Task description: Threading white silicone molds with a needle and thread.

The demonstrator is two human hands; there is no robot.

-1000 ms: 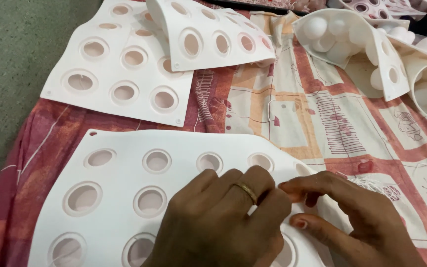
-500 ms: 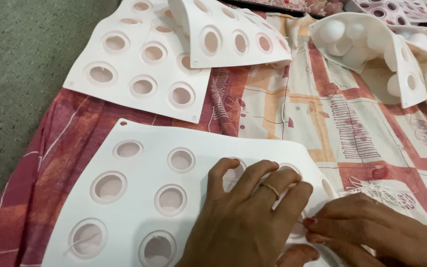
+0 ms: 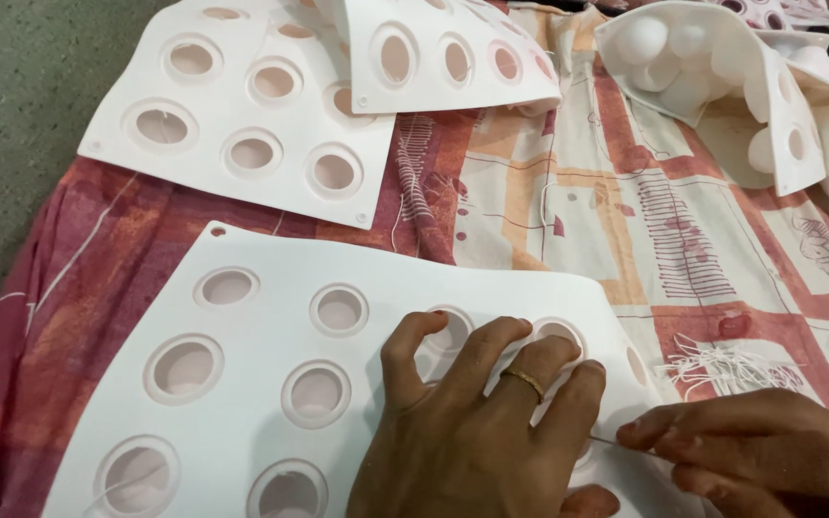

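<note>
Patterned cloth [image 3: 683, 240], left hand [image 3: 472, 432] flat

left hand [image 3: 477, 432] on white sheet [image 3: 271, 384], right hand [image 3: 760, 451] pinching thread [image 3: 604, 441]

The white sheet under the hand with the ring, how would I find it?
On the patterned red cloth lie several white sheets with round holes. Take the nearest one, the white sheet at the bottom; the left hand presses flat on it. Unlike the others, it lies alone, with no sheet overlapping it.
</note>
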